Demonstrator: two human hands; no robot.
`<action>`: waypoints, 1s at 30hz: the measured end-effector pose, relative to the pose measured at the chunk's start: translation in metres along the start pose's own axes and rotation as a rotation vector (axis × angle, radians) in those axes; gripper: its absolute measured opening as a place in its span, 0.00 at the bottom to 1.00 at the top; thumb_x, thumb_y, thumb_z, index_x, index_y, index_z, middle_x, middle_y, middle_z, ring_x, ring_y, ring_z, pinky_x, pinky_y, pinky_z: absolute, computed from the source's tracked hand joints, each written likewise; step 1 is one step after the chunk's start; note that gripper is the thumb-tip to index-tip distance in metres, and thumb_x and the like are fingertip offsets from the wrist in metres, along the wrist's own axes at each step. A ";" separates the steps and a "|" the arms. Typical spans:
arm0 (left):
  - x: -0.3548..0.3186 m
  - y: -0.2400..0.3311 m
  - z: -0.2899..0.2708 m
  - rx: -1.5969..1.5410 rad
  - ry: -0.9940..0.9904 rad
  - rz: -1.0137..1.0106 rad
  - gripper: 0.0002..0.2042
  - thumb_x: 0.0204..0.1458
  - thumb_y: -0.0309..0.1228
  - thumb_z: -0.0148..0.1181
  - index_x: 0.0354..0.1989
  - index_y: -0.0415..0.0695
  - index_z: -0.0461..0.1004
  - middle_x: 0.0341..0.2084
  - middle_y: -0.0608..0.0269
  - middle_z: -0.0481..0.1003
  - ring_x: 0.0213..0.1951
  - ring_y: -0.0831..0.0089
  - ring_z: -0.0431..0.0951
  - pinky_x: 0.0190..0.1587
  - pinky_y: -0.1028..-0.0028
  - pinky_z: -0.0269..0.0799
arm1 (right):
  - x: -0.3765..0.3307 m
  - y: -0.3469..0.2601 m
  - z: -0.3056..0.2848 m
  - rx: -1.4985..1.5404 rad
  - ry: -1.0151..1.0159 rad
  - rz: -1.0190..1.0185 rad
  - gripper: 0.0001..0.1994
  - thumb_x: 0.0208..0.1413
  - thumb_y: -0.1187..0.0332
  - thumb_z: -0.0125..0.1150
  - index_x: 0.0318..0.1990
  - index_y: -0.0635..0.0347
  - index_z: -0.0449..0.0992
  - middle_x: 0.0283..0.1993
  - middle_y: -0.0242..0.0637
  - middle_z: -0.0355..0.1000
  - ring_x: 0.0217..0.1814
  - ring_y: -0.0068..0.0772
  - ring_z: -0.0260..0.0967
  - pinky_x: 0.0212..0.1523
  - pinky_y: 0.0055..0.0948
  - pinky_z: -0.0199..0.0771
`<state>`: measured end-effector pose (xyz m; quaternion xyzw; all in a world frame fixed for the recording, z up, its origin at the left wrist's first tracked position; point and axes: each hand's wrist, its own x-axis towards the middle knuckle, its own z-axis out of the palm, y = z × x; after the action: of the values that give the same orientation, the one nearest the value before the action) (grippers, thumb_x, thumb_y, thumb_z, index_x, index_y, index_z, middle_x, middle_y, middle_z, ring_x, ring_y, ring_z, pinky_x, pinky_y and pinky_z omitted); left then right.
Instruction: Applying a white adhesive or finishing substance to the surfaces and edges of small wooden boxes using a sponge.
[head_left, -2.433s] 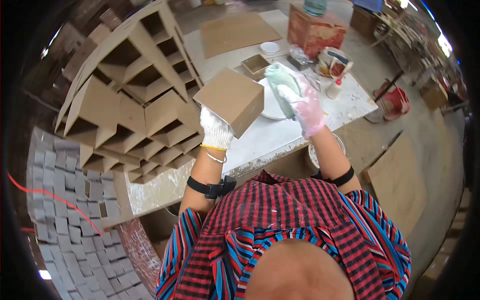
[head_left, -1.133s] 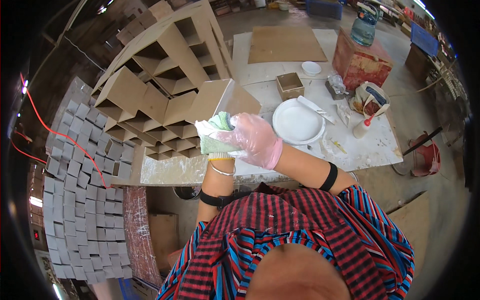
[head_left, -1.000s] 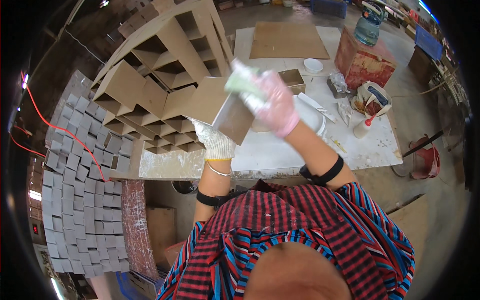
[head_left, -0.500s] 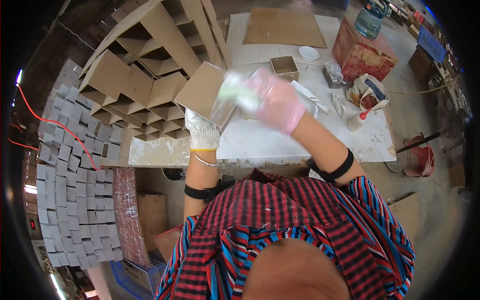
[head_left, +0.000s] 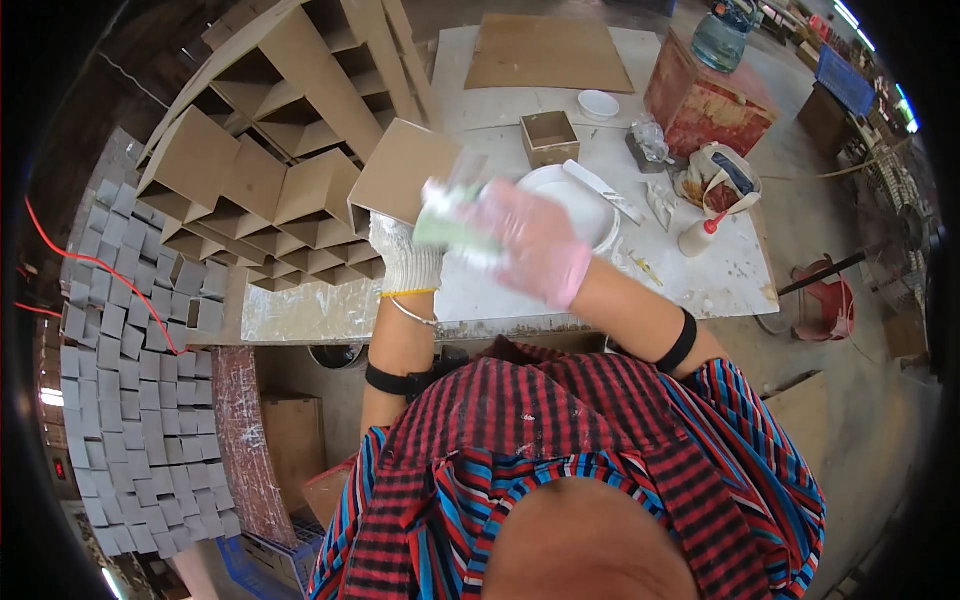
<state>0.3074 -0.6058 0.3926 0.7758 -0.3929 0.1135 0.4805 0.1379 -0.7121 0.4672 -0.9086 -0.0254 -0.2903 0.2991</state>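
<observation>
My left hand (head_left: 408, 252), in a white knit glove, holds up a brown cardboard box (head_left: 405, 168) at the front of the table. Its fingers are mostly hidden behind and inside the box. My right hand (head_left: 537, 243), in a pink glove, is closed on a green-and-white pad (head_left: 458, 226) beside the box's right side. Motion blurs that pad, and whether it touches the box I cannot tell. Partly behind my right hand lies a round white dish (head_left: 588, 205), with a white flat-bladed scraper (head_left: 597, 186) across its rim.
Brown open boxes (head_left: 275, 185) are stacked at the left. Grey boxes (head_left: 135, 400) fill the far left. On the white table (head_left: 500, 120) stand a small open box (head_left: 549, 137), a white bowl (head_left: 598, 104), a red-capped bottle (head_left: 698, 236), a bag (head_left: 718, 178) and a red crate (head_left: 705, 95).
My right hand and the green-and-white pad have moved left and down, uncovering the round white dish. The box in my left hand has turned slightly. The whole view has shifted a little.
</observation>
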 end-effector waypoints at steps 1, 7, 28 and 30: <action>-0.002 -0.014 0.002 -0.043 0.030 -0.037 0.17 0.57 0.39 0.42 0.47 0.39 0.66 0.44 0.54 0.69 0.43 0.63 0.72 0.41 0.67 0.72 | 0.000 -0.005 0.004 -0.099 0.021 -0.062 0.22 0.42 0.70 0.63 0.48 0.39 0.74 0.39 0.34 0.71 0.35 0.35 0.67 0.39 0.29 0.70; 0.012 0.055 -0.010 -1.391 0.277 -0.578 0.18 0.57 0.40 0.41 0.47 0.40 0.66 0.38 0.54 0.72 0.37 0.60 0.74 0.41 0.65 0.73 | 0.024 0.036 0.004 -0.191 0.206 0.005 0.24 0.41 0.64 0.65 0.50 0.41 0.72 0.33 0.32 0.69 0.38 0.34 0.67 0.41 0.29 0.69; 0.031 0.002 -0.028 -1.636 -0.147 -0.656 0.17 0.58 0.38 0.40 0.49 0.40 0.64 0.43 0.56 0.70 0.43 0.62 0.72 0.46 0.64 0.71 | 0.034 -0.025 0.030 -0.284 0.091 0.038 0.25 0.44 0.62 0.65 0.53 0.42 0.70 0.42 0.33 0.70 0.39 0.38 0.70 0.39 0.29 0.72; 0.032 0.003 -0.031 -1.591 -0.231 -0.579 0.19 0.58 0.38 0.42 0.52 0.39 0.64 0.46 0.55 0.69 0.45 0.62 0.72 0.48 0.64 0.70 | 0.033 -0.021 0.035 -0.371 0.063 -0.055 0.25 0.44 0.61 0.65 0.54 0.41 0.69 0.41 0.34 0.70 0.39 0.38 0.70 0.38 0.30 0.72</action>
<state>0.3322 -0.5963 0.4282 0.2838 -0.1885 -0.4033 0.8493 0.1788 -0.6789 0.4733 -0.9376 0.0132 -0.3263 0.1192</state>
